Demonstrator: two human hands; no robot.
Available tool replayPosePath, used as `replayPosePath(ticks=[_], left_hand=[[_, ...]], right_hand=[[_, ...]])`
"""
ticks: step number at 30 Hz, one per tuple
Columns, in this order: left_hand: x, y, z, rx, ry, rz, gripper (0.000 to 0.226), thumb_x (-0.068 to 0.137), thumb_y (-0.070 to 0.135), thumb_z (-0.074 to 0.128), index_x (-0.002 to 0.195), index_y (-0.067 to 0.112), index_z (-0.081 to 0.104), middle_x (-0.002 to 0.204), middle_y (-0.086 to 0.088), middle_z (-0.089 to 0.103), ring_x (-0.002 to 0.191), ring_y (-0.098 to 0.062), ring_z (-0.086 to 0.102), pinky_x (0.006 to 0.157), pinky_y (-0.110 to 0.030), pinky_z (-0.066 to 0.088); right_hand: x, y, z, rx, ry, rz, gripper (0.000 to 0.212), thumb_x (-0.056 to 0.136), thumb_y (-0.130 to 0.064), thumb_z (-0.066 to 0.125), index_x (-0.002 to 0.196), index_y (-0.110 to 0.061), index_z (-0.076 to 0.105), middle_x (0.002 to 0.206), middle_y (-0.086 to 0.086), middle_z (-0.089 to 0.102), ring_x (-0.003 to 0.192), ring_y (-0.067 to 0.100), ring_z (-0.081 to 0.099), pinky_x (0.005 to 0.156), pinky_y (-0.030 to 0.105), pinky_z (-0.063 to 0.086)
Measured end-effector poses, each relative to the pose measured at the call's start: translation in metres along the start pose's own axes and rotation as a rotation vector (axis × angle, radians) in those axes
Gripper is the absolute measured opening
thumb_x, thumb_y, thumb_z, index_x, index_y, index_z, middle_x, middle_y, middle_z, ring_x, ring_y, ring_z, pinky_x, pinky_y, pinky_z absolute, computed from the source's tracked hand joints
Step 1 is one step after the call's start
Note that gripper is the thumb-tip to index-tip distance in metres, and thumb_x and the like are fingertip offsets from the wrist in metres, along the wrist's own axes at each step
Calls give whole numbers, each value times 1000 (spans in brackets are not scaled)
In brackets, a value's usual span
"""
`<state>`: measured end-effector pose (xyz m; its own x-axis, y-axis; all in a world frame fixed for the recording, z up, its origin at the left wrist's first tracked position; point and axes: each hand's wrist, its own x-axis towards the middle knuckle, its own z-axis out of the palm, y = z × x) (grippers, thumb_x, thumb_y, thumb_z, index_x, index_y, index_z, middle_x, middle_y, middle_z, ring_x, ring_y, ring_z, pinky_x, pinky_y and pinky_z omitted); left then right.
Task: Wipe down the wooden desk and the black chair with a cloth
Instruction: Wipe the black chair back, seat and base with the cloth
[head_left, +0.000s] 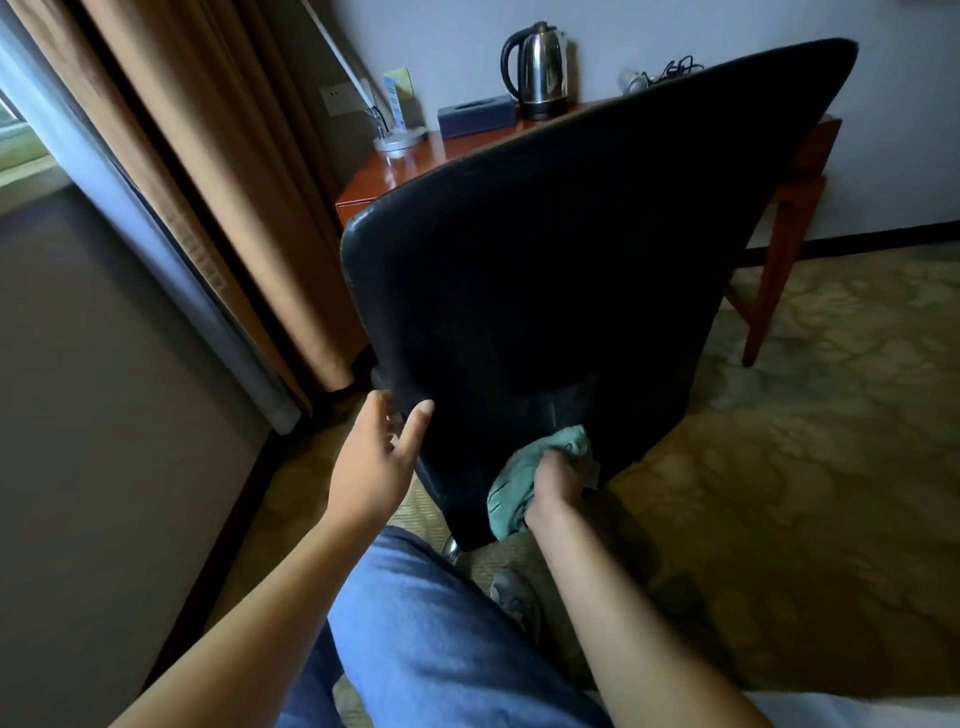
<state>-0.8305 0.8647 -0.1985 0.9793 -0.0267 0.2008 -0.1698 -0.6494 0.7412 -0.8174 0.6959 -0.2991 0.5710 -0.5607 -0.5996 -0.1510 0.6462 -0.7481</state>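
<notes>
- Black chair (561, 249): fills centre of view, its back facing the person; backrest's long axis runs lower left to upper right, tilted. It stands between the person and the desk, hiding much of the desktop.
- Wooden desk (415, 161): reddish, behind the chair against the wall; one leg shows at right on the patterned carpet (805, 415).
- Curtain (218, 171): tan, hanging at left beside the desk's corner.
- Left hand (376, 457): fingers relaxed and spread, thumb and fingertips touching the chair back's lower left edge; holds nothing.
- Right hand (556, 480): fingers curled round a bunched green cloth (524, 488), pressing it against the bottom of the chair back.
- On the desk: steel kettle (537, 70), dark tissue box (475, 117) just left of it, lamp base (395, 140) near the left corner, tangled cords (670, 70) at right.
- Person's blue-jeaned knee (441, 623) in the foreground between both forearms.
</notes>
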Motion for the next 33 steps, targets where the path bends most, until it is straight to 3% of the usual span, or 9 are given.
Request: replayPosePath(ticks=[3, 7, 10, 13, 17, 22, 28, 30, 33], left_hand=[[-5, -6, 9, 11, -10, -75, 52, 84, 71, 62, 112, 30, 50, 100, 9, 66, 94, -9, 65, 86, -43, 56], [0, -10, 17, 34, -34, -134, 45, 82, 71, 65, 102, 33, 52, 92, 9, 65, 84, -11, 64, 75, -37, 54], [4, -10, 16, 70, -39, -139, 43, 83, 73, 62, 97, 34, 51, 86, 8, 65, 78, -13, 64, 68, -36, 51], [5, -12, 15, 125, -28, -126, 42, 84, 72, 61, 96, 33, 52, 87, 9, 65, 81, -12, 64, 72, -37, 52], [5, -13, 7, 214, -31, -60, 42, 87, 72, 56, 107, 35, 55, 98, 13, 64, 86, -6, 62, 75, -36, 51], [6, -9, -3, 278, -27, -30, 35, 90, 66, 57, 107, 35, 59, 89, 11, 65, 77, -4, 62, 67, -32, 47], [8, -13, -19, 362, -193, 6, 25, 93, 32, 55, 114, 22, 62, 104, 11, 61, 97, -15, 60, 72, -27, 40], [8, -14, -23, 272, -185, 32, 40, 90, 41, 55, 125, 23, 62, 113, 12, 64, 103, -13, 61, 77, -27, 40], [7, -10, -21, 297, -167, 2, 28, 97, 54, 52, 115, 34, 61, 103, 13, 70, 89, -11, 64, 77, -33, 47]], right_hand=[[-35, -43, 12, 14, -72, -105, 67, 86, -40, 58, 148, -28, 36, 149, 6, 47, 130, 28, 54, 108, 48, 46], [-79, -106, 12, 123, -242, -292, 64, 105, -24, 51, 158, -33, 17, 139, -6, 43, 122, 16, 51, 101, 38, 46], [-71, -98, 13, 37, -178, -428, 63, 105, -23, 51, 158, -26, 18, 153, 3, 41, 132, 18, 49, 110, 39, 44], [-47, -45, 11, 11, -48, -339, 60, 104, -19, 49, 156, -24, 21, 154, 12, 39, 137, 27, 47, 113, 44, 41], [-17, -3, 3, 63, 39, -7, 50, 100, -13, 49, 147, -22, 33, 143, 9, 46, 129, 32, 52, 105, 46, 47], [-51, -5, 44, 61, -42, -173, 37, 77, -31, 54, 98, -57, 39, 137, 18, 54, 119, 37, 59, 102, 55, 50], [-134, -29, 73, 62, -232, -462, 46, 94, -37, 54, 129, -53, 29, 147, 3, 43, 126, 21, 55, 107, 42, 48], [-112, -11, 63, 28, -191, -406, 60, 100, -28, 55, 150, -36, 23, 152, 6, 38, 134, 22, 48, 114, 35, 39], [-57, 18, 43, -10, -17, -172, 63, 99, -13, 53, 155, -12, 24, 156, 16, 33, 140, 31, 41, 119, 41, 33]])
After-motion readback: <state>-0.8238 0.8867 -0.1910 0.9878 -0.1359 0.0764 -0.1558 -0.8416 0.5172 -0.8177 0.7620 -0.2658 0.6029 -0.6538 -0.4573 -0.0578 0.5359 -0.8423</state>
